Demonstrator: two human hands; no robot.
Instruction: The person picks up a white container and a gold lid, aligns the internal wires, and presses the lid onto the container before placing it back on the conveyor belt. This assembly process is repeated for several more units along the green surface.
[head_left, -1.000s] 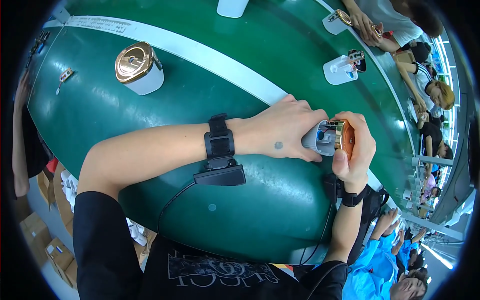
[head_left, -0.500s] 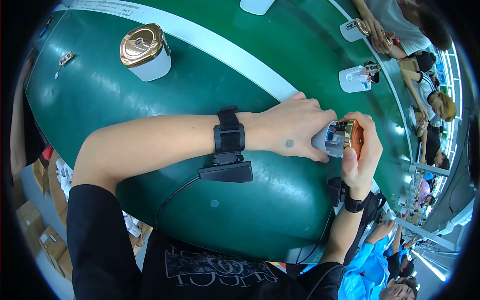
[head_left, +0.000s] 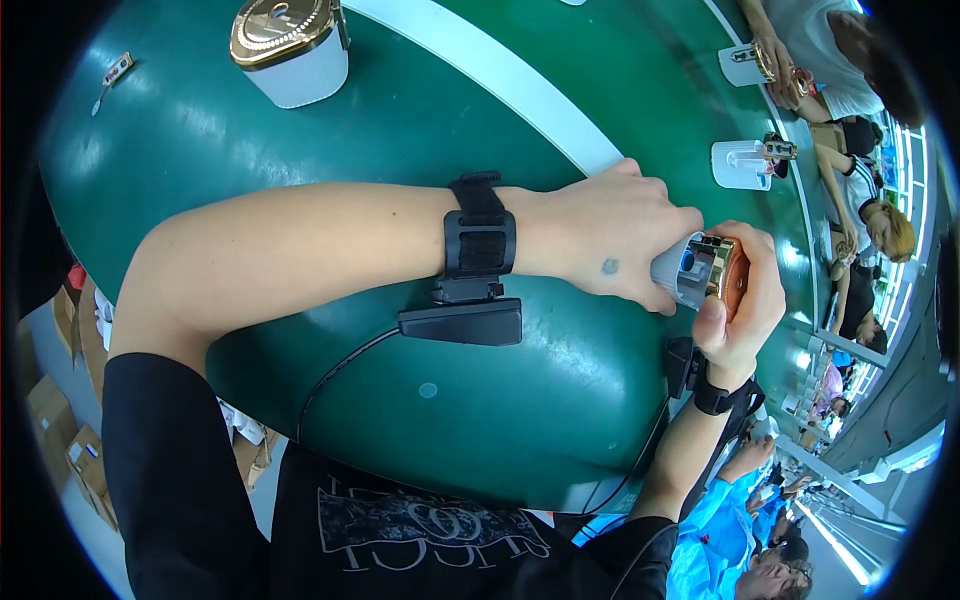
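Observation:
Over the right side of the green table, my left hand (head_left: 612,240) is wrapped round a white ribbed housing (head_left: 673,275), mostly covering its body. My right hand (head_left: 752,305) grips a gold-and-copper cap (head_left: 738,272) at the housing's open end, thumb on the near side and fingers over the far side. Between the two parts, grey and dark inner pieces show, partly outside the housing. Whether the cap is attached cannot be made out. Both wrists carry black straps with small black devices.
A white box with a gold lid (head_left: 290,75) stands at the upper left. Left of it lies a small gold part (head_left: 117,70). Across the white strip (head_left: 490,78) stands another white housing (head_left: 738,165). A co-worker's hand (head_left: 772,60) is at the far right.
The view has shifted, so the gold-lidded box sits higher in the picture. Both hands appear farther right, still holding the housing and cap, which are tilted slightly differently.

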